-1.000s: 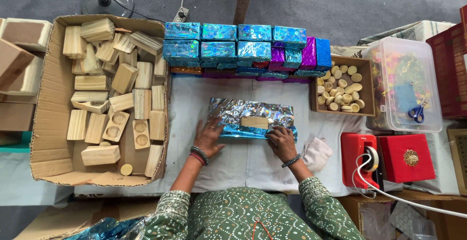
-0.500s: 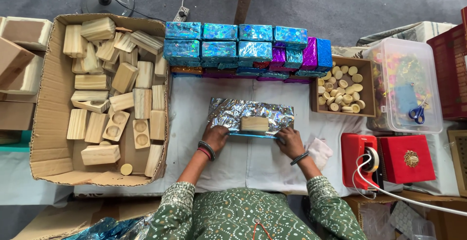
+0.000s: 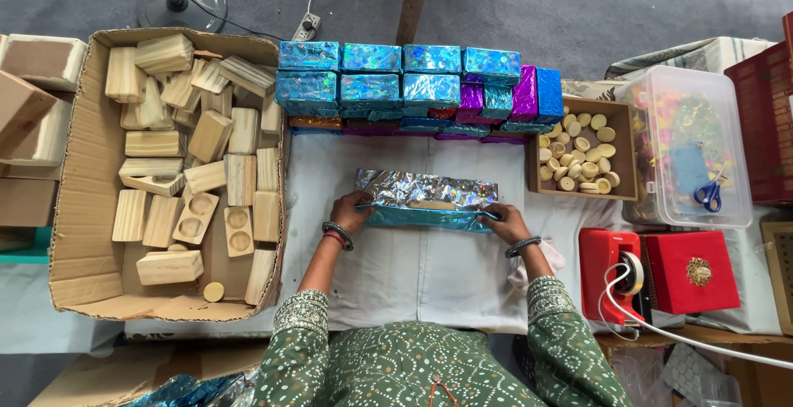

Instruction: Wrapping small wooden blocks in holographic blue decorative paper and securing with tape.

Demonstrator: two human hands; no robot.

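Observation:
A sheet of shiny blue holographic foil (image 3: 425,199) lies on the white cloth (image 3: 429,267) with a wooden block (image 3: 431,205) half covered inside it. My left hand (image 3: 351,213) grips the foil's left end and my right hand (image 3: 505,221) grips its right end. The near edge of the foil is folded up over the block, so only a strip of wood shows. Both wrists wear dark bangles.
A big cardboard box (image 3: 74,209) of bare wooden blocks stands at the left. Stacked foil-wrapped blocks (image 3: 413,85) line the far side. At the right are a small box of wooden discs (image 3: 582,155), a clear plastic tub with scissors (image 3: 710,196), a red tape dispenser (image 3: 611,267) and a red box (image 3: 690,271).
My hands have moved apart from beside the block to the foil's two ends. The near edge of the foil has been lifted and folded over the block.

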